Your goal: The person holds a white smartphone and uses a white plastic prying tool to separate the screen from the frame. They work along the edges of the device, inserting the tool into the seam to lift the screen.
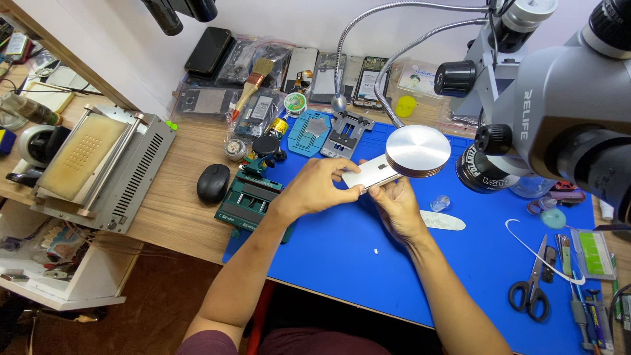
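A white smartphone [373, 173] is held back side up above the blue work mat [368, 263], partly under a round metal lamp head [418, 150]. My left hand [319, 187] grips its left end from above, fingers curled over the edge. Under the phone's right part sits my right hand [396, 207], palm up, its fingers supporting the body. Both forearms reach in from the bottom of the view.
A grey microscope [559, 112] hangs at the right. A black mouse [213, 182] and a green clamp fixture [248, 200] sit left of the mat, a grey laminating machine [98, 164] further left. Scissors [531, 289] and small tools lie at the right. Disassembled phones line the wall.
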